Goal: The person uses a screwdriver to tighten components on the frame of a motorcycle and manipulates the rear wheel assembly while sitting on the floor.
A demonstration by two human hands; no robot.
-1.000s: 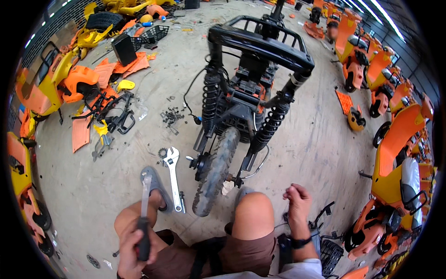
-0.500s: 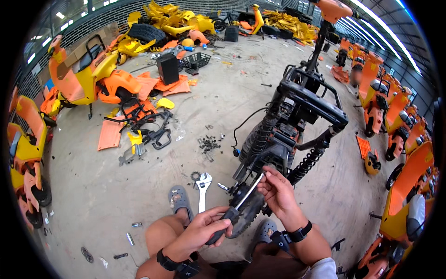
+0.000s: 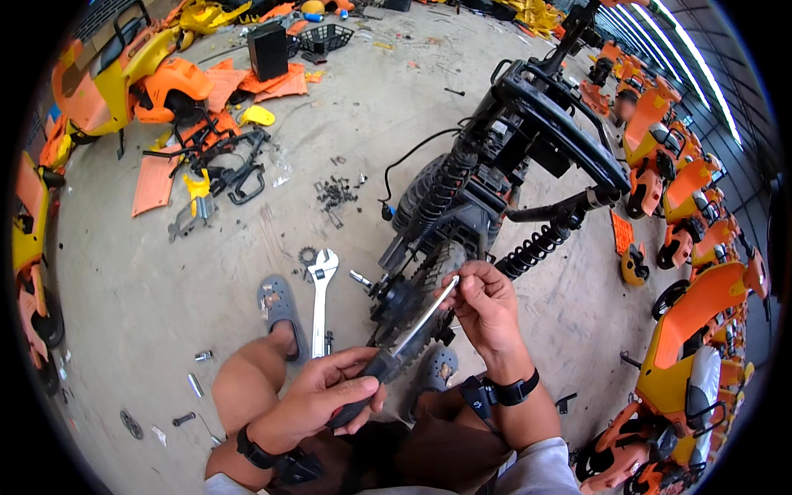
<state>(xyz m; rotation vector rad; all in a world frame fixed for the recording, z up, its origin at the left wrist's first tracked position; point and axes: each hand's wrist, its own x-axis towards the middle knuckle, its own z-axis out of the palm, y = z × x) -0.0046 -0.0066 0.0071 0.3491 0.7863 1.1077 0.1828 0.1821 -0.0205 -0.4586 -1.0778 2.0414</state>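
Note:
My left hand (image 3: 340, 389) is wrapped round the black handle of a screwdriver (image 3: 426, 316), whose silver shaft slants up to the right. At its tip, the fingers of my right hand (image 3: 485, 301) are pinched together; whether a small part is also between them I cannot make out. Just beyond both hands stands a stripped black scooter frame (image 3: 528, 103) with its knobby rear tyre (image 3: 446, 262) towards me. A coil shock absorber (image 3: 540, 243) shows on its right side. On the floor beside my left foot lies a large silver adjustable wrench (image 3: 320, 301).
A toothed ring (image 3: 308, 255) and a socket (image 3: 360, 278) lie by the wrench. Small black fasteners (image 3: 337, 191) are heaped farther off. Black frame parts (image 3: 239, 169) and orange panels (image 3: 157, 180) spread at the left. Orange-yellow scooters (image 3: 681, 330) line the right side.
The view has tilted down and shifted, so the scooter frame and floor items sit higher and farther left. Both hands keep their hold, with the screwdriver at much the same slant.

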